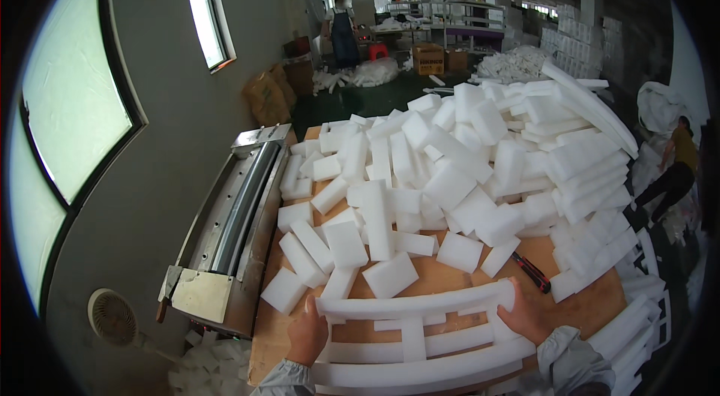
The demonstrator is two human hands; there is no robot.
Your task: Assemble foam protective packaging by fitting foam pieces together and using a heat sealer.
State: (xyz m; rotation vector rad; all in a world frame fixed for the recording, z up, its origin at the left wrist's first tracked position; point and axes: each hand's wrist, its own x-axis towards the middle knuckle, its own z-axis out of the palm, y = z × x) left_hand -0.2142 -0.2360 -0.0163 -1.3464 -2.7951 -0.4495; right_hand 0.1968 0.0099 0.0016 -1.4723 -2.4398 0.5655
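Observation:
A white foam frame [412, 308] with rectangular openings is stretched between my hands at the near edge of the table. My left hand [307, 332] grips its left end, thumb up. At the right end, my right hand [527, 315] is closed round the foam, with fingers partly hidden behind it. Through the openings more white foam strips and the brown tabletop show. A red and black utility knife [532, 273] lies on the table just beyond my right hand. Past the frame, a large heap of loose white foam blocks [457, 190] covers the table.
A metal roller machine [232, 223] stands along the table's left side, near a fan [112, 317]. Stacked foam sheets [589, 171] line the right. One person [343, 32] stands far back; another person [677, 167] bends at far right. Foam scraps [214, 370] lie below left.

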